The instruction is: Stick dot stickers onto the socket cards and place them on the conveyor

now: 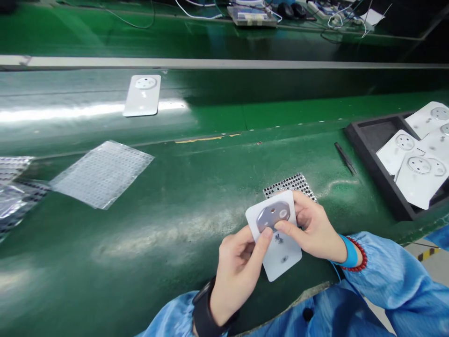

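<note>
Between my two hands is a white phone back panel (282, 260) with a grey camera plate at its upper end, held tilted above the green bench. My left hand (242, 267) grips its left edge, the thumb lying at the lower rim of the camera plate. On the right edge, my right hand (314, 227) pinches the panel with the thumb on its front and the fingers behind. Partly hidden behind the panel, a sheet of small black stickers (291, 185) lies on the bench. Black tweezers (345, 159) rest to the right of that sheet.
A black tray (373, 175) at the right holds several similar white panels (419, 180). Another panel (143, 96) lies at the back left. A clear sheet of small parts (103, 175) and more sheets (17, 201) are on the left. Cables and a box (251, 16) sit on the rear shelf.
</note>
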{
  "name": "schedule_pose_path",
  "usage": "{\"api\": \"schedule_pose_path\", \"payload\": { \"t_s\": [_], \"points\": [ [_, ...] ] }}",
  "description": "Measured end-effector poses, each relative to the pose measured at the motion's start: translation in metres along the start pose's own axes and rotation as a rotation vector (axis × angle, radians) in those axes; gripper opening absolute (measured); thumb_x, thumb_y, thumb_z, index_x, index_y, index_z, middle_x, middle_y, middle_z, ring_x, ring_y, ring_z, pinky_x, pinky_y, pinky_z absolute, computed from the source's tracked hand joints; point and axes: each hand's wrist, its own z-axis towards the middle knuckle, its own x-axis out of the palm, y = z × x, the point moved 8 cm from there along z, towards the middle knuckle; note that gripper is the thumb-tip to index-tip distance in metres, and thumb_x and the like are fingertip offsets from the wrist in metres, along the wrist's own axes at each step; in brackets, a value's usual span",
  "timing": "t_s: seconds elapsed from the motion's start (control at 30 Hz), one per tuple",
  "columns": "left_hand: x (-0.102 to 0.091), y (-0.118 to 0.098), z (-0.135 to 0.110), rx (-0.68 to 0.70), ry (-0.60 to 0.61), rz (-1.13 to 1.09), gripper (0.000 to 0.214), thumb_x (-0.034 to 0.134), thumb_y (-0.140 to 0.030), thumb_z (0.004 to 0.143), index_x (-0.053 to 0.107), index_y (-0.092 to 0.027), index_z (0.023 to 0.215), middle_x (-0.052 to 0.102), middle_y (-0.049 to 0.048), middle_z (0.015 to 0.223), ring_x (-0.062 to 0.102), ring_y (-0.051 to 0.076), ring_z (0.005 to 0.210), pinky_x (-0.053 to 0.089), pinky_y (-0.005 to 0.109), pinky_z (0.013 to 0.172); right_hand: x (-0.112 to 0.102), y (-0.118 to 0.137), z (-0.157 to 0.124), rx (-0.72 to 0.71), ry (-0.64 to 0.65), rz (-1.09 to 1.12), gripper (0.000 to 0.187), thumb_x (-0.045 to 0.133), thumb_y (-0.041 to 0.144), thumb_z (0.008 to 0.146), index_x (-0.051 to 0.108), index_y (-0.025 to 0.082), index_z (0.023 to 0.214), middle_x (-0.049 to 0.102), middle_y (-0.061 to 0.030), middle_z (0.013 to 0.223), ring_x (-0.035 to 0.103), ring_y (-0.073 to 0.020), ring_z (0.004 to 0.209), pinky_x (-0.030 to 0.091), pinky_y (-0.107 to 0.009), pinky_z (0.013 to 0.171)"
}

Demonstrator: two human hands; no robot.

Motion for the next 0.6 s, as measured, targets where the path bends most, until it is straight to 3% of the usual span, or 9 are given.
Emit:
{"api": "schedule_pose_path", "payload": {
  "t_s": [0.07, 0.13, 0.23, 0.4, 0.6],
  "points": [
    [0.000, 0.006, 0.002, -0.085, -0.001, -0.061, 0.018, 0.062, -0.029, 0.086, 0.076, -0.018, 0.086, 0.064, -0.0008, 0.059, 0.051, 0.009, 0.050, 0.044, 0.014, 0.047, -0.011, 0.015, -0.002, -0.209, -0.125, -0.205, 0.056, 0.066, 0.019, 0.086, 0.042, 0.022, 0.135, 0.058, -0.0110, 0.128, 0.060, -0.0204, 0.115, 0.055, -0.034, 0.093],
    [-0.001, 0.008, 0.003, -0.125, -0.011, -0.089, 0.021, 0.062, -0.032, 0.086, 0.076, -0.017, 0.087, 0.067, 0.0006, 0.063, 0.052, 0.010, 0.052, 0.045, 0.015, 0.048, -0.011, 0.032, -0.009, -0.460, -0.182, -0.452, 0.057, 0.069, 0.013, 0.083, 0.044, 0.023, 0.134, 0.058, -0.0097, 0.129, 0.055, -0.0202, 0.121, 0.047, -0.040, 0.104],
    [-0.005, 0.008, 0.004, -0.123, -0.046, -0.072, 0.022, 0.063, -0.034, 0.085, 0.075, -0.015, 0.088, 0.067, 0.0015, 0.065, 0.050, 0.010, 0.055, 0.044, 0.015, 0.048, 0.004, 0.035, -0.014, -0.636, -0.044, -0.628, 0.038, 0.063, 0.008, 0.086, 0.053, 0.021, 0.121, 0.069, -0.0044, 0.107, 0.063, -0.0165, 0.104, 0.041, -0.043, 0.108],
    [-0.005, 0.012, 0.003, -0.144, -0.025, -0.071, 0.026, 0.062, -0.037, 0.085, 0.074, -0.013, 0.087, 0.064, 0.0017, 0.065, 0.049, 0.012, 0.057, 0.042, 0.018, 0.050, 0.010, 0.025, -0.010, -0.581, 0.059, -0.608, 0.022, 0.058, 0.010, 0.090, 0.057, 0.017, 0.111, 0.071, -0.0055, 0.100, 0.066, -0.0154, 0.096, 0.042, -0.040, 0.108],
    [0.000, 0.019, 0.006, -0.158, 0.007, -0.040, 0.029, 0.062, -0.039, 0.085, 0.072, -0.012, 0.083, 0.056, -0.0004, 0.061, 0.043, 0.010, 0.055, 0.035, 0.019, 0.048, 0.012, 0.012, -0.003, -0.458, 0.114, -0.537, 0.020, 0.051, 0.012, 0.093, 0.056, 0.021, 0.110, 0.069, -0.0034, 0.096, 0.065, -0.0156, 0.092, 0.045, -0.037, 0.105]
  ]
}}
